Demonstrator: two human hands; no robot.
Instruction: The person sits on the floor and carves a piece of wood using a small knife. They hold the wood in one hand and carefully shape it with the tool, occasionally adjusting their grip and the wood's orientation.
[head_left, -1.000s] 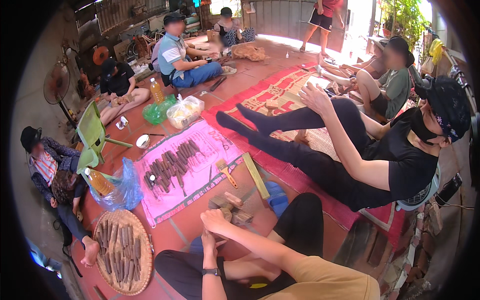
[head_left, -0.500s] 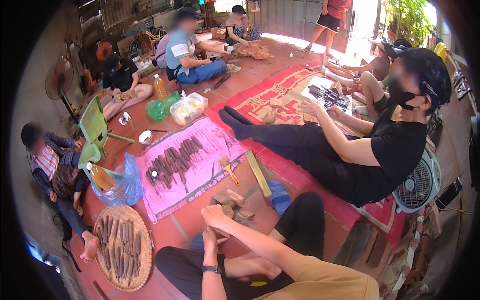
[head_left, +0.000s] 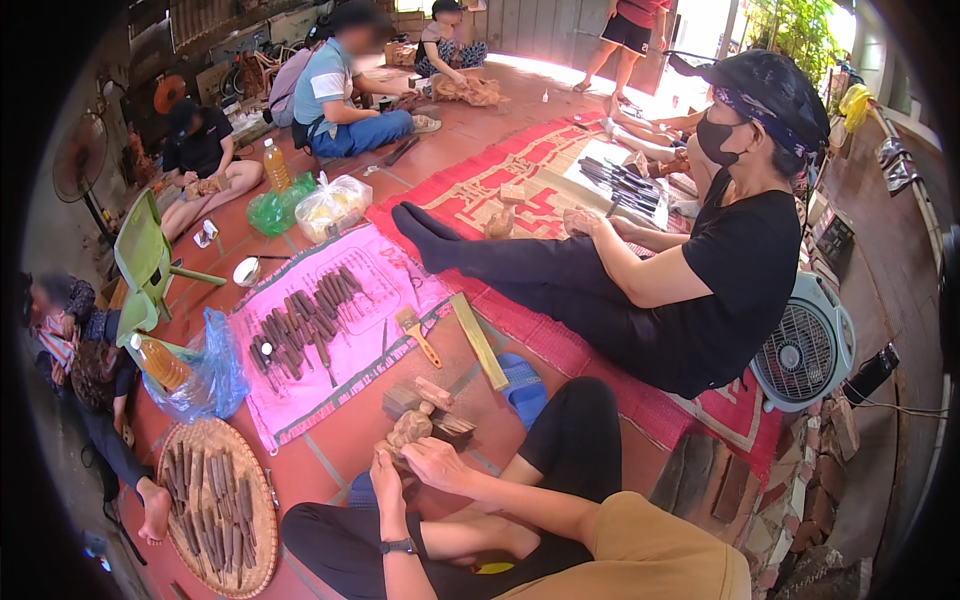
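A pale carved wooden figure [head_left: 409, 430] with rounded lumps stands up between my hands, in front of my crossed legs. My left hand [head_left: 388, 482] grips it from the lower left, a dark band on that wrist. From the right, the bent fingers of my right hand [head_left: 437, 466] close on its lower part. The figure's base is hidden by my fingers. Just behind it lie several rough wood blocks [head_left: 434, 394] on the red tile floor. A blue sandal [head_left: 522, 388] rests by my right knee.
Wood-handled carving tools [head_left: 305, 318] cover a pink cloth [head_left: 272, 415] ahead. A brush [head_left: 418, 338] and wooden strip [head_left: 479, 342] lie nearer. At left is a round woven tray [head_left: 268, 545] of tools. A person [head_left: 740, 240] sits on a red mat at right, beside a fan [head_left: 805, 340].
My right hand has come down from above my left, so the carved figure now shows between them. The view has turned to the right. The person at right has lowered a hand.
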